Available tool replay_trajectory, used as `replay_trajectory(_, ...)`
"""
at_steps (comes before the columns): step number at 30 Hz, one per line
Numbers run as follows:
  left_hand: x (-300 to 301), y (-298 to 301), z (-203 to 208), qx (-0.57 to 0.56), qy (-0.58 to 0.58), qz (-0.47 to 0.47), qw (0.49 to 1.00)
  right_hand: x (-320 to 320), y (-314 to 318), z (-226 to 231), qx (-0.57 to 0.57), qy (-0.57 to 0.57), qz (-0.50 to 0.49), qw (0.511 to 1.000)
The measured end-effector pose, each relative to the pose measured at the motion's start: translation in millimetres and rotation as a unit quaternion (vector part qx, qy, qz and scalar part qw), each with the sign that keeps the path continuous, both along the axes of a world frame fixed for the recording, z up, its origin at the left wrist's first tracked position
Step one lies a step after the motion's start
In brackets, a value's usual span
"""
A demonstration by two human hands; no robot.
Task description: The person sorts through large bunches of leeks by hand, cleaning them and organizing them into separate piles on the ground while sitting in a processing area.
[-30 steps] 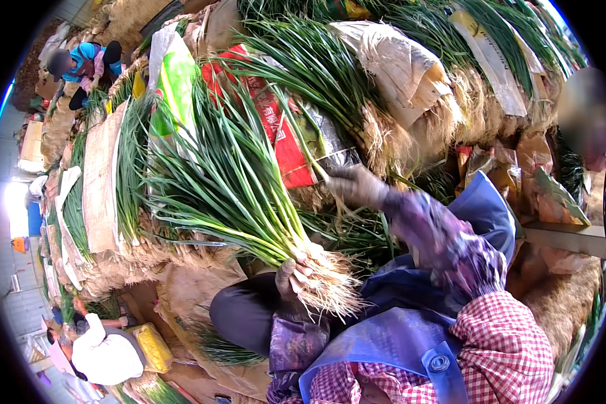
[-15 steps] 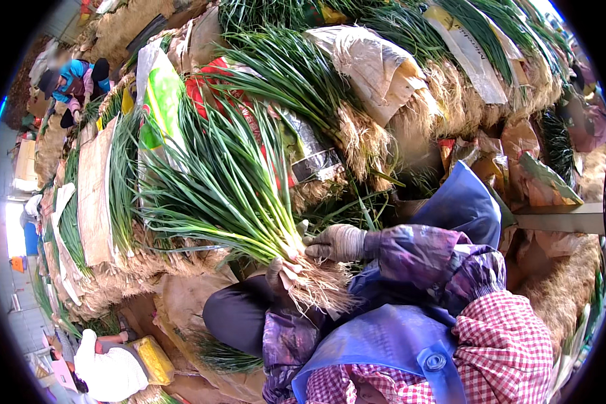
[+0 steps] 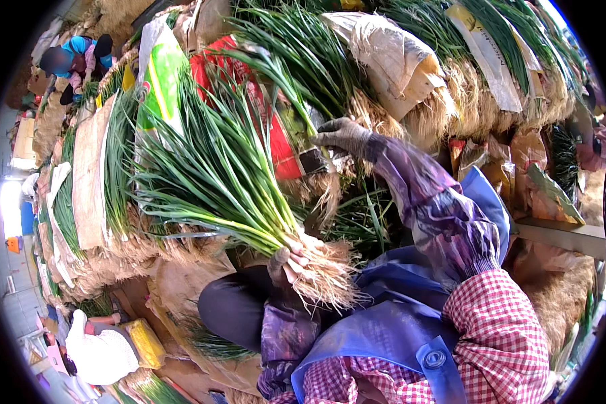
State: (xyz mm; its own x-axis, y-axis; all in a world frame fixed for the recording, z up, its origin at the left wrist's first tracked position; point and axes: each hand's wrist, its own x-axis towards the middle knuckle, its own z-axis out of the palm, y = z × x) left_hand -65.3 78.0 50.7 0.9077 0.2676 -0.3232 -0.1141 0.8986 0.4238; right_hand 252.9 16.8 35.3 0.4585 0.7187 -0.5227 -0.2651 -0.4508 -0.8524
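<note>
My gloved left hand is closed around a thick bunch of scallions just above the roots. The green leaves fan out to the upper left, and the pale roots hang over the blue apron. Farther out, my gloved right hand pinches a small scallion near the pile. Its leaves point to the upper left, and its root end hangs below my fingers. Behind my right hand lies a heap of scallions with roots toward me. The left fingertips are partly hidden by the stalks.
Long rows of scallions are covered by sacking, including a beige sack and a green-and-white sack. A metal bar lies at the right. One person in white sits at lower left, another in blue at upper left.
My right hand has left the held bunch and moved up and outward to the pile, where it now grips a scallion. My left hand keeps the bunch in nearly the same place.
</note>
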Motion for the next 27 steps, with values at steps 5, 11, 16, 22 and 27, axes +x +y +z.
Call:
replay_trajectory(5, -3.1, 15.7, -21.3, -0.037, -0.028, -0.089, 0.995, -108.3, -11.0, -5.6, 0.040, 0.079, 0.009, 0.996)
replay_trajectory(11, -14.0, 12.2, -18.9, -0.045, -0.034, -0.017, 0.998, -107.7, -27.0, -16.9, 0.074, -0.164, 0.197, 0.964)
replay_trajectory(16, -8.4, 9.2, -5.1, -0.045, -0.047, -0.025, 0.998, -81.6, -55.6, -31.6, 0.014, -0.370, 0.073, 0.926)
replay_trajectory(22, -8.8, 4.7, -7.1, -0.047, -0.050, -0.032, 0.997, -127.2, 14.7, 3.1, 0.179, 0.291, -0.058, 0.938)
replay_trajectory(27, -16.0, 7.3, -7.9, -0.042, -0.039, -0.027, 0.998, -134.6, -6.8, 37.8, 0.072, 0.038, 0.021, 0.996)
